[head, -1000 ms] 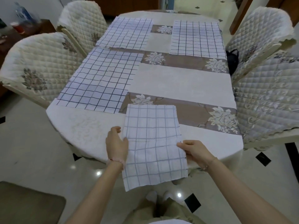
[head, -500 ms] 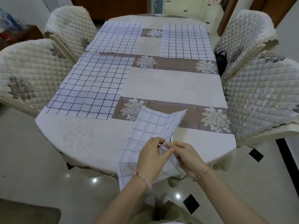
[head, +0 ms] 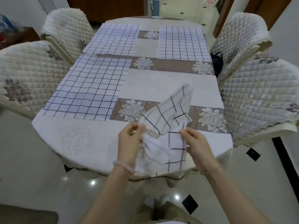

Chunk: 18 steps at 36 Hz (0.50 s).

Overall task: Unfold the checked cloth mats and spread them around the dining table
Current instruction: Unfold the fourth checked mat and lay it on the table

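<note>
Both hands pinch a half-open checked mat (head: 168, 126) over the desk's (head: 161, 83) near edge: left hand (head: 129, 143), right hand (head: 196, 147), fingers curled.

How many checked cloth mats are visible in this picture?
4. Three lie flat on the table: near left, far left, far right. The fourth mat, half unfolded, is pinched by the left hand and right hand.
</note>
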{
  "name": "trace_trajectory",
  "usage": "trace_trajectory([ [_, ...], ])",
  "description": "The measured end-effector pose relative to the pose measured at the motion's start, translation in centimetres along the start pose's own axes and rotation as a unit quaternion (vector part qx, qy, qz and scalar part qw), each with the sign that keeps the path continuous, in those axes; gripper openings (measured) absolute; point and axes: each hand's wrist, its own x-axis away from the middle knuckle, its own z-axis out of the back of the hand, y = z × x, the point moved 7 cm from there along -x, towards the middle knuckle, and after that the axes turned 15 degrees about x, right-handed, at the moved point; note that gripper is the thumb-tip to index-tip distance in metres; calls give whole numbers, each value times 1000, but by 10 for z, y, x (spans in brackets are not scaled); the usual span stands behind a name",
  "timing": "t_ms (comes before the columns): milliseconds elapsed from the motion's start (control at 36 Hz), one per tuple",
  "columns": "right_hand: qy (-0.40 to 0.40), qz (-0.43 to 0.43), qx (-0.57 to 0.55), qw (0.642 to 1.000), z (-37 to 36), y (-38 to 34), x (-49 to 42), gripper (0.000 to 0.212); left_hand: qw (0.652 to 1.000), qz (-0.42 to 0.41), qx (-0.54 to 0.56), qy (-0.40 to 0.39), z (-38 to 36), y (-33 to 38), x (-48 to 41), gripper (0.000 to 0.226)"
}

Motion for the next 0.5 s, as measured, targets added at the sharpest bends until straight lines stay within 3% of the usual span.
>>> trace_trajectory([
  [56, 43, -12, -7, 999, 23, 4, -5, 19, 998, 4, 40, 41, 26, 10, -12, 16],
  [222, 133, -57, 29, 989, 86, 32, -18, 26, 994, 8, 12, 111, 119, 23, -36, 11],
  [333, 157, -85, 87, 980, 106, 51, -25, 22, 988, 81, -4, 133, 159, 1, -33, 13],
  [500, 151, -103, 171, 968, 104, 57, -25, 31, 973, 135, -56, 176, 191, -36, -35, 16],
])
